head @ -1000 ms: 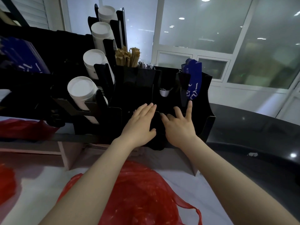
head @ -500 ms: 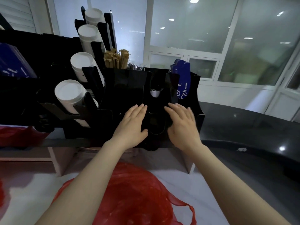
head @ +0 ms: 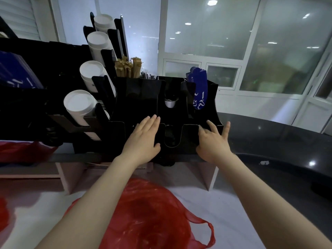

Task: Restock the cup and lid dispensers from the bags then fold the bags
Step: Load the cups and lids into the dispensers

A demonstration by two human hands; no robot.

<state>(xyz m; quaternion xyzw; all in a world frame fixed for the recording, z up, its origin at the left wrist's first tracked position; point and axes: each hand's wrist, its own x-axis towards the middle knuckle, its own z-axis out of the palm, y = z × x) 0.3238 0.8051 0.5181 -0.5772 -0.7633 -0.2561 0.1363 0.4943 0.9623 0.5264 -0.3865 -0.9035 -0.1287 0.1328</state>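
Black dispenser (head: 136, 105) holds white cup stacks (head: 79, 105); both hands' fingers (head: 152, 121) spread flat, seemingly grasping nothing.

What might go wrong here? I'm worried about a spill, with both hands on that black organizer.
The black organizer sits near the shelf edge; a push from the left hand or right hand might tip it. The white cup stacks angle outward and could slide. The red bag lies loose below.
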